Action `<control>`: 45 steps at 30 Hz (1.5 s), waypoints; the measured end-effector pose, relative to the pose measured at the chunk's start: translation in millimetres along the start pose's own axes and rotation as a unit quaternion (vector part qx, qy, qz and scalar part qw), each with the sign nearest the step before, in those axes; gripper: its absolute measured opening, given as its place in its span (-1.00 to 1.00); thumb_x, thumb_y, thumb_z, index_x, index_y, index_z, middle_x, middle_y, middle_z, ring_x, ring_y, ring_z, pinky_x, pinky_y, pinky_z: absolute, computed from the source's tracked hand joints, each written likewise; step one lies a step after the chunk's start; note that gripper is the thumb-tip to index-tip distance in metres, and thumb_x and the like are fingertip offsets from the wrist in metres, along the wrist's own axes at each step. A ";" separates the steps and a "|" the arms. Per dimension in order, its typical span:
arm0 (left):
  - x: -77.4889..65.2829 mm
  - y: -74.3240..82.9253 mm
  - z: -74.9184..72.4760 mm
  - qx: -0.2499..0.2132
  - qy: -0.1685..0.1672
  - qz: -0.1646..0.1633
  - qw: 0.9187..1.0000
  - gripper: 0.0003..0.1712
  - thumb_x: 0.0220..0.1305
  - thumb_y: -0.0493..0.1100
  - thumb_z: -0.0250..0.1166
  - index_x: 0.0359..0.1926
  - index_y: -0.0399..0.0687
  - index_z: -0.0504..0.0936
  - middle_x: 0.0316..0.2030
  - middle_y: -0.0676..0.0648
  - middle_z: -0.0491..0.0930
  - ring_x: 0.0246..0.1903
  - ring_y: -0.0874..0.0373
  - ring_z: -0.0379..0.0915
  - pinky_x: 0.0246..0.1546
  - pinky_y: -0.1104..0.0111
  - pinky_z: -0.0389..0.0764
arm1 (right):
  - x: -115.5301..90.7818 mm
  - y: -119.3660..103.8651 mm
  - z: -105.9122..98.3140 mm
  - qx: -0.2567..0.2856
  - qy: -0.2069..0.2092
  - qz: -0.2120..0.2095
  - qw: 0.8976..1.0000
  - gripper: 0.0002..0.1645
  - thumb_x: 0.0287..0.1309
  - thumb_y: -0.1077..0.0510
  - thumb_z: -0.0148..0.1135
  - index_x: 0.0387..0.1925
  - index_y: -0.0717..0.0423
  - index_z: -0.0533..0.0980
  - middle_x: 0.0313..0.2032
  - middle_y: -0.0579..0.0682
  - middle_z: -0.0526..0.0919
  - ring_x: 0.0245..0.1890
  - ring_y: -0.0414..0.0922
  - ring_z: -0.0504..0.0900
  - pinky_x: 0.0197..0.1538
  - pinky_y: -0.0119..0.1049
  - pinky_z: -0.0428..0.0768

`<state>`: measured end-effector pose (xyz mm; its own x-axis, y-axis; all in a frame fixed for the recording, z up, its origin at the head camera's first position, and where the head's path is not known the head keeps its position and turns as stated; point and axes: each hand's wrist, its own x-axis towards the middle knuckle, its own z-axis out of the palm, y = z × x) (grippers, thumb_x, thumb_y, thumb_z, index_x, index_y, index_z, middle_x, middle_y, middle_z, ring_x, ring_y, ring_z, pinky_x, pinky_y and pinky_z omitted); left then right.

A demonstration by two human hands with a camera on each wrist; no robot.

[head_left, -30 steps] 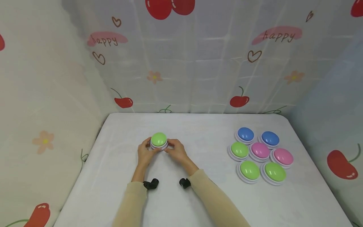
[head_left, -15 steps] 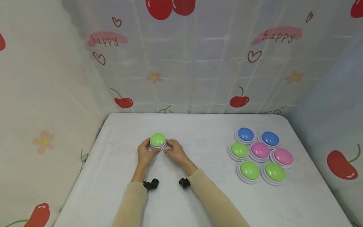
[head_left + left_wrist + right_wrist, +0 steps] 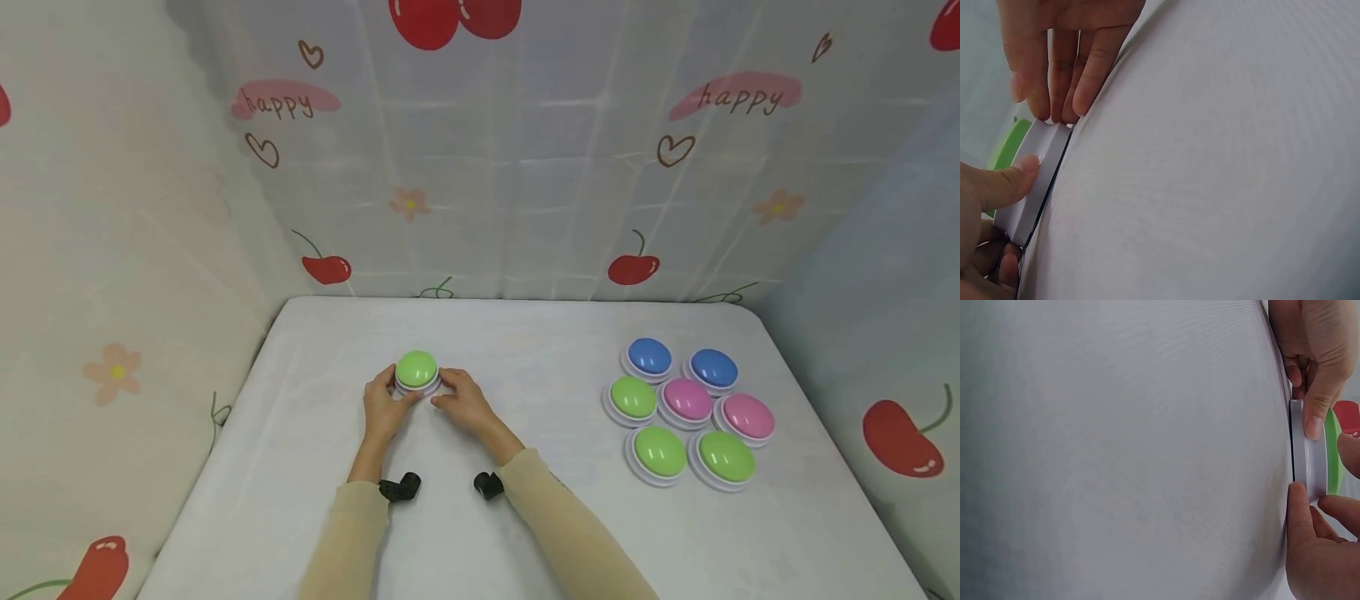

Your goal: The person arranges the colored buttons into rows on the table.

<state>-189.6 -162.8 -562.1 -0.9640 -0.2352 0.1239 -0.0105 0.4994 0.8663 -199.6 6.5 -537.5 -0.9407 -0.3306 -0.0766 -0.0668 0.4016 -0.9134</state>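
Note:
A push button with a green dome and a white round base stands upright on the white table, left of centre. My left hand grips its left side, the thumb on the front of the base and the other fingers curled round behind. On the right side, my right hand touches the base with its fingertips. The right wrist view shows the right thumb held off the white base, while the left thumb presses against it.
Several similar buttons stand grouped at the table's right: two blue ones, such as the blue button, two pink, such as the pink button, and three green, such as the green button. Cherry-printed curtains border the table.
The green button has shifted very slightly left, and my right hand has gone with it. My left hand and the group of buttons look the same.

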 end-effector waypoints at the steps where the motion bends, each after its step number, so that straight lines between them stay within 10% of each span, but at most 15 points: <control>1: -0.1 -0.1 0.0 0.000 0.000 -0.001 1.000 -0.17 -0.04 -0.27 0.53 0.27 -0.36 0.41 0.10 -0.33 0.54 0.18 -0.17 0.38 0.23 -0.01 0.40 | -0.1 0.1 0.3 0.003 -0.001 0.003 1.000 -0.30 0.22 0.25 0.23 0.36 0.32 0.28 0.33 0.24 0.34 0.32 0.09 0.40 0.25 -0.17 0.52; 14: -2.1 1.6 -1.1 0.006 -0.001 -0.013 1.000 -0.07 -0.03 -0.23 0.53 0.33 -0.42 0.30 0.17 -0.37 0.44 0.17 -0.20 0.37 0.25 0.01 0.41 | -7.3 -3.0 -15.7 0.012 0.015 0.043 0.999 -0.25 0.21 0.12 0.29 0.40 0.17 0.28 0.35 0.15 0.37 0.31 0.08 0.41 0.32 -0.04 0.44; 25: -27.1 48.7 28.3 -0.022 0.106 0.070 0.992 -0.17 -0.11 -0.39 0.47 0.27 -0.36 0.39 0.12 -0.35 0.37 0.17 -0.24 0.26 0.22 -0.12 0.34 | -70.5 8.3 -81.9 0.024 0.079 0.047 0.995 -0.29 0.19 0.19 0.30 0.36 0.19 0.32 0.33 0.15 0.40 0.25 0.12 0.48 0.18 -0.02 0.56; 36: -78.2 117.2 96.4 -0.113 -0.080 0.124 0.983 -0.28 -0.06 -0.26 0.52 0.19 -0.24 0.49 0.00 -0.29 0.54 -0.10 -0.02 0.52 -0.13 0.30 0.63 | -172.2 24.6 -137.1 -0.040 0.218 0.037 0.974 -0.41 0.10 0.29 0.37 0.19 0.26 0.47 0.09 0.22 0.62 0.04 0.08 0.64 -0.03 -0.49 0.62; 45: -113.9 148.1 150.7 -0.119 -0.221 0.135 0.959 -0.31 0.05 -0.19 0.49 0.22 -0.21 0.46 0.04 -0.24 0.52 -0.08 0.12 0.52 -0.11 0.53 0.57 | -236.3 37.6 -170.5 -0.094 0.403 0.101 0.905 -0.53 0.05 0.33 0.38 0.05 0.32 0.57 -0.11 0.32 0.69 -0.35 -0.81 0.39 -0.28 -0.85 0.41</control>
<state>-121.4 63.7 -520.9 -0.9422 0.2779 0.1872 0.2649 0.2758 0.9240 -36.5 245.3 -485.5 -0.8717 0.4662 0.1509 0.1502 0.5474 -0.8233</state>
